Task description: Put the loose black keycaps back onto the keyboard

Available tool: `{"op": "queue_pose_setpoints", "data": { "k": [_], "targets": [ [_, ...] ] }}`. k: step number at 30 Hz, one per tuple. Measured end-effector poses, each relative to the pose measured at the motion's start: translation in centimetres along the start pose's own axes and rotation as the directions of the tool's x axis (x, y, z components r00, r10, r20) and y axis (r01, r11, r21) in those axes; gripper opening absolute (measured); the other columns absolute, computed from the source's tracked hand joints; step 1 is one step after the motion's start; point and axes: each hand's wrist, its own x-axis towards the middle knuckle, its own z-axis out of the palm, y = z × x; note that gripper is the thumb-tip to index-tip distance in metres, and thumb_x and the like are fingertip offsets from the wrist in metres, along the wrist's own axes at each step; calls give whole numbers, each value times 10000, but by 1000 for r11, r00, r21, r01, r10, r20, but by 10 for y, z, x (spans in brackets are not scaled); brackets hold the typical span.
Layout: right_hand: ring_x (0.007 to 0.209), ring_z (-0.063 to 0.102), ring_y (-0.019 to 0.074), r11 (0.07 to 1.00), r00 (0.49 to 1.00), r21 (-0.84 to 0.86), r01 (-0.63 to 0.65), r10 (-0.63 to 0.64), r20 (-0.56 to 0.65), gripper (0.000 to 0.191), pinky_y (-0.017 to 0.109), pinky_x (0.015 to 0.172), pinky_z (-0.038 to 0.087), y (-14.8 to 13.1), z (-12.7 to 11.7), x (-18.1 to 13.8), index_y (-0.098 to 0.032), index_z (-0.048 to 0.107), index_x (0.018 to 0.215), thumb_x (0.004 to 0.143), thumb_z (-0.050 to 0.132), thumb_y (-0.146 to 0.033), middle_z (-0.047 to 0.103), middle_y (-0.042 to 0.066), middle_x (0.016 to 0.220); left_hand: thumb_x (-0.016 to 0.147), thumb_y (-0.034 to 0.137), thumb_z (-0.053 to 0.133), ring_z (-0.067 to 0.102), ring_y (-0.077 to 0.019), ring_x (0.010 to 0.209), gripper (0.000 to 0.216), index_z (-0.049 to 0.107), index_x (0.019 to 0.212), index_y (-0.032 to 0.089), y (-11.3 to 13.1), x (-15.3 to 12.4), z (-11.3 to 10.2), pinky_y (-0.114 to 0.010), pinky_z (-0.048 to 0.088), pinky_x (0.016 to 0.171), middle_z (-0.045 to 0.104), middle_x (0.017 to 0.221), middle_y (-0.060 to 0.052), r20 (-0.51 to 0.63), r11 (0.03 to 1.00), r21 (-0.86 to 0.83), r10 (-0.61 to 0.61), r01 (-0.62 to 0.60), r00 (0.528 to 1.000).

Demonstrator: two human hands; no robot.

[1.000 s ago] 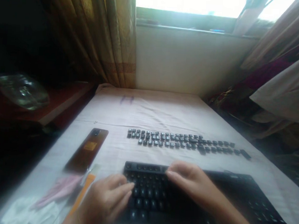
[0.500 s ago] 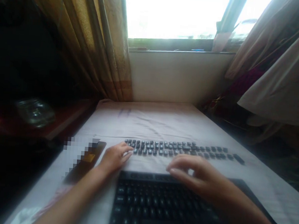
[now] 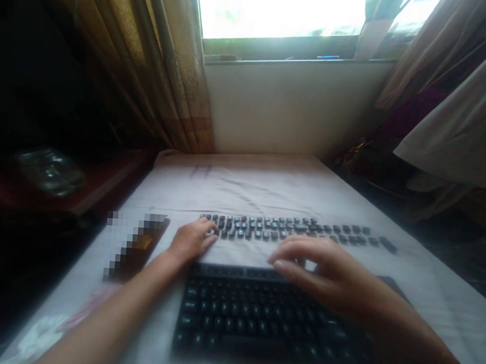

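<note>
A black keyboard [image 3: 254, 316] lies on the white cloth [image 3: 268, 184] in front of me. Beyond it, two rows of loose black keycaps [image 3: 298, 230] are laid out on the cloth. My left hand [image 3: 191, 240] reaches past the keyboard's left corner, its fingers pinched at the left end of the keycap rows; what they hold, if anything, is hidden. My right hand [image 3: 324, 271] hovers over the keyboard's top edge with its fingers curled loosely and apart, holding nothing.
A dark phone [image 3: 141, 247], partly pixelated, lies left of the keyboard. Pink and white scraps [image 3: 62, 324] sit near the front left edge. A clear glass object [image 3: 50, 169] stands on a red shelf at left. Curtains and a window ledge are behind.
My left hand has moved from the keyboard's left side forward to the left end of the keycap rows. The right hand has stayed over the keyboard's top edge. The camera view shifted.
</note>
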Motion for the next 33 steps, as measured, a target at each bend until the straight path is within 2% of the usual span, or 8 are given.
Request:
{"op": "queue_pose_setpoints", "data": {
  "k": [6, 10, 12, 16, 22, 29, 33],
  "targets": [
    [752, 664, 157, 1000, 999, 18, 7, -8, 52, 189, 281, 709, 503, 2, 8, 4, -228, 748, 847, 885, 579, -305, 745, 30, 824, 957, 363, 602, 628, -220, 1015, 324, 584, 1216, 171, -1, -1, 1, -428, 548, 853, 604, 1213, -90, -25, 998, -64, -16, 14, 1000],
    [736, 668, 143, 1000, 996, -11, 26, -25, 82, 169, 269, 703, 498, 7, 22, 11, -222, 750, 867, 891, 586, -257, 742, 23, 815, 933, 302, 624, 650, -156, 832, 172, 620, 1062, 188, 3, -14, -8, -342, 544, 784, 660, 1048, -31, -108, 988, -153, 10, -26, 994],
    [752, 672, 147, 998, 998, -43, 37, -35, 51, 148, 275, 716, 503, 12, 36, 15, -220, 749, 892, 885, 601, -229, 745, 25, 829, 910, 262, 623, 640, -122, 718, 93, 610, 995, 225, 9, -28, -12, -282, 525, 725, 679, 940, 22, -158, 976, -206, 33, -66, 987],
    [845, 679, 173, 994, 996, -98, 40, -47, -71, 213, 308, 782, 517, 17, 67, 24, -204, 727, 1024, 854, 615, -142, 743, 55, 964, 891, 255, 597, 639, -119, 681, 92, 608, 981, 241, 26, -64, -13, -245, 508, 662, 688, 891, 37, -239, 943, -287, 100, -168, 966],
    [873, 691, 193, 982, 997, -180, 53, -61, -38, 215, 292, 778, 532, 13, 98, 26, -216, 736, 1035, 858, 634, -149, 746, 69, 997, 899, 248, 592, 682, -142, 756, 119, 640, 1008, 242, 37, -97, -5, -249, 541, 704, 718, 891, 18, -316, 908, -358, 103, -219, 943],
    [822, 703, 190, 976, 999, -215, 40, -35, 25, 177, 280, 752, 528, 9, 101, 19, -224, 758, 966, 822, 676, -161, 760, 51, 954, 925, 279, 591, 716, -149, 808, 134, 666, 1031, 244, 40, -106, -4, -231, 561, 751, 747, 921, 7, -310, 879, -390, 156, -275, 938],
    [804, 690, 186, 981, 999, -194, 0, 8, 40, 153, 275, 736, 519, 8, 104, 17, -212, 752, 922, 795, 688, -156, 744, 50, 906, 938, 267, 568, 705, -156, 859, 160, 650, 1071, 236, 38, -111, -6, -244, 559, 780, 734, 967, -8, -315, 885, -349, 198, -308, 928]
  ]
}}
